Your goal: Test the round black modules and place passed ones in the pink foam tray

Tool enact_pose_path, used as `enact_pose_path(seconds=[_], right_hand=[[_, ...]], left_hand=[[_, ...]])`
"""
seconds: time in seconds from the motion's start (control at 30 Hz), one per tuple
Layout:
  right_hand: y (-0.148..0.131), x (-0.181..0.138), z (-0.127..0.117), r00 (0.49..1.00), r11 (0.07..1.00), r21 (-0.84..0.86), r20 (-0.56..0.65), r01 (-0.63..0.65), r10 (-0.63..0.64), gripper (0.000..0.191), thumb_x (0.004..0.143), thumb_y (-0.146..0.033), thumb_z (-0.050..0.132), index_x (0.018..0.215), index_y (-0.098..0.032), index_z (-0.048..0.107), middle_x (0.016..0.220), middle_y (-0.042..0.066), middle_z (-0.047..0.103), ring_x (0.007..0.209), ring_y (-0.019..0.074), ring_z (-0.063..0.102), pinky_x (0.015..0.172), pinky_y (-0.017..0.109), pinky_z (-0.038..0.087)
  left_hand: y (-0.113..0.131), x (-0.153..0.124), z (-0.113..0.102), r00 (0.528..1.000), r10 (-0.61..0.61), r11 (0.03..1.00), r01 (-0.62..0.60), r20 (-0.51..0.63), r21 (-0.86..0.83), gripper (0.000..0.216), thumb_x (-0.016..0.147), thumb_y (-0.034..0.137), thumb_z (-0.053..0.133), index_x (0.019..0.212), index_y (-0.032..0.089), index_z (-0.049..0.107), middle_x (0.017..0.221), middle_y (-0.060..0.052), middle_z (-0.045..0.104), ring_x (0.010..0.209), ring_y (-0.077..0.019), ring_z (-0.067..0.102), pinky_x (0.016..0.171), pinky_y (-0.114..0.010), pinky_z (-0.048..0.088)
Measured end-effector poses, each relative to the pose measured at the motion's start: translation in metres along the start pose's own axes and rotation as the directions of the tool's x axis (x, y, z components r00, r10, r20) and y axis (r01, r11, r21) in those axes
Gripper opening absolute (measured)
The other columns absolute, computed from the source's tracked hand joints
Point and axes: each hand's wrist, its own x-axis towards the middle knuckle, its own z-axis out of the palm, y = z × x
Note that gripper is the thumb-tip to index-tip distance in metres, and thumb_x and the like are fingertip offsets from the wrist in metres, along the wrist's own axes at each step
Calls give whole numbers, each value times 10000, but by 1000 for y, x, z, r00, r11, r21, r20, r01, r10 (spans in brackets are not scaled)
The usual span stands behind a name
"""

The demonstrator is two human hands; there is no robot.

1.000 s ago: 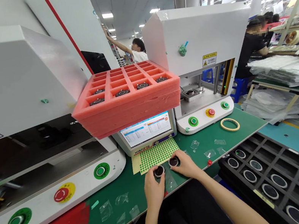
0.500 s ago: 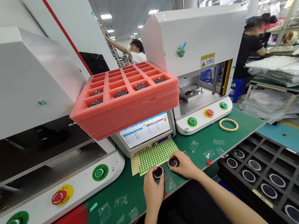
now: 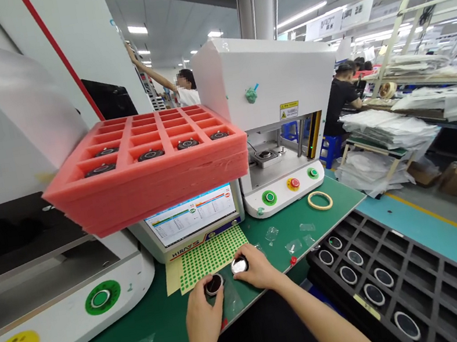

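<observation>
My left hand (image 3: 204, 308) is closed round a dark-faced disc with a silver rim (image 3: 214, 284), fingers at its edge. In my right hand (image 3: 255, 268) is a second round disc (image 3: 239, 264), its face bright with reflected light. Both are held a short way apart above the front of the green table. Just behind them lies a yellow sheet of green dot stickers (image 3: 213, 259). Clear plastic film (image 3: 232, 300) shows between my hands. What the discs' undersides look like is hidden.
A pink foam tray (image 3: 167, 173) with several black round parts sits above a monitor (image 3: 192, 215). White press machines stand left and right (image 3: 266, 82). A tape ring (image 3: 320, 200) and film scraps lie on the table. At right is a black compartment tray (image 3: 415, 274) holding several discs.
The view has swung to the right, so the scene sits further left. The right-hand disc has tilted and its face now reflects light. Both hands keep their holds.
</observation>
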Motion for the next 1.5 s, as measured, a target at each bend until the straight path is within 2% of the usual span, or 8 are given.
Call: enact_pose_path(seconds=[0.53, 0.97, 1.13, 1.33, 1.5], right_hand=[[1, -5, 0, 1000, 999, 42, 9, -1, 1, 277, 934, -371, 605, 1103, -151, 610, 1098, 66, 635, 967, 200, 631, 847, 408, 539], [2, -6, 0, 1000, 997, 71, -1, -5, 5, 277, 931, -377, 606, 1094, -153, 610, 1089, 64, 633, 970, 201, 625, 854, 411, 532], [3, -5, 2, 999, 995, 99, -39, -2, 6, 284, 933, -369, 606, 1119, -154, 604, 1104, 68, 633, 981, 204, 630, 855, 412, 539], [4, -1, 2, 996, 995, 90, -80, 41, -34, 289, 932, -369, 605, 1130, -159, 598, 1129, 72, 620, 1002, 211, 618, 869, 422, 532], [6, 3, 2, 994, 995, 51, -72, 84, -81, 281, 941, -367, 591, 1136, -164, 599, 1139, 74, 623, 1033, 220, 614, 904, 446, 520]], left_hand=[[10, -8, -2, 999, 17, 1000, -17, -29, 9, 228, 821, 316, 555, 1018, 209, 598, 1047, -88, 692, 1009, -266, 643, 884, -420, 525], [12, -8, -4, 1000, 12, 1000, -12, -2, 3, 249, 791, 281, 597, 1032, 217, 582, 1062, -87, 685, 1044, -283, 636, 897, -444, 518], [19, -8, -10, 998, 46, 999, -48, 42, 26, 220, 818, 239, 558, 1036, 216, 578, 1067, -87, 681, 1022, -270, 643, 865, -422, 530], [36, 17, -17, 985, 136, 987, -144, 106, 68, 240, 826, 167, 558, 1057, 226, 583, 1093, -78, 660, 1051, -262, 606, 921, -427, 495], [34, 42, -12, 968, 167, 973, -192, 187, 125, 197, 830, 139, 620, 1026, 158, 613, 1038, -74, 661, 1033, -237, 599, 921, -438, 485]])
